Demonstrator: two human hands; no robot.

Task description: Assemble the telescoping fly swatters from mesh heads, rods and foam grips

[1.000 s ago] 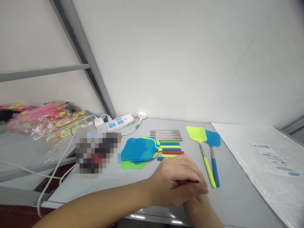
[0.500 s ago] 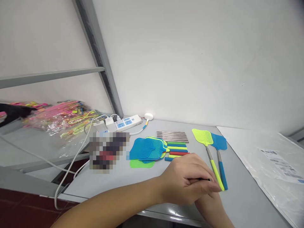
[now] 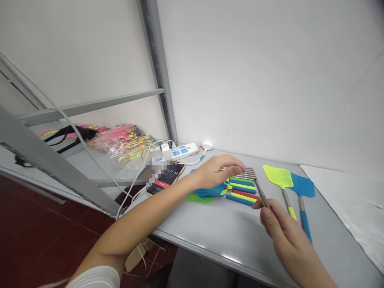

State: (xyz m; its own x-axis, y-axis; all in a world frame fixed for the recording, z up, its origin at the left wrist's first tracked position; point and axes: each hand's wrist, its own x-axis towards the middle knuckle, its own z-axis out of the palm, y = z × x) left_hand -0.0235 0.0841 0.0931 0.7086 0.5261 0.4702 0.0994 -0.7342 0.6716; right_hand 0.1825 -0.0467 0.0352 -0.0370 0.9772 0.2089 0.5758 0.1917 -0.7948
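My right hand [image 3: 279, 224] grips a silver metal rod [image 3: 260, 192], which points up and away from the fingers. My left hand [image 3: 223, 170] hovers over a pile of plastic fly swatter heads [image 3: 210, 192], its fingers stretched toward a row of metal rods [image 3: 249, 173]. Thumb and fingers are apart, and I see nothing held in them. In front of the rods lie several coloured handle sleeves [image 3: 243, 196] in green, yellow, blue and red. Two assembled fly swatters, one yellow [image 3: 279, 177] and one blue [image 3: 303, 186], lie right of my right hand.
At the left of the grey table [image 3: 210, 232] are a phone [image 3: 168, 176] and a white power strip [image 3: 189, 149] with cables. Beyond a metal frame post [image 3: 159, 60] lie bagged colourful items [image 3: 120, 140]. A white plastic sheet [image 3: 348, 200] covers the right side.
My hands, together before, have separated. The left has moved up toward the rods and swatter heads; the right now shows a metal rod. The view has shifted left.
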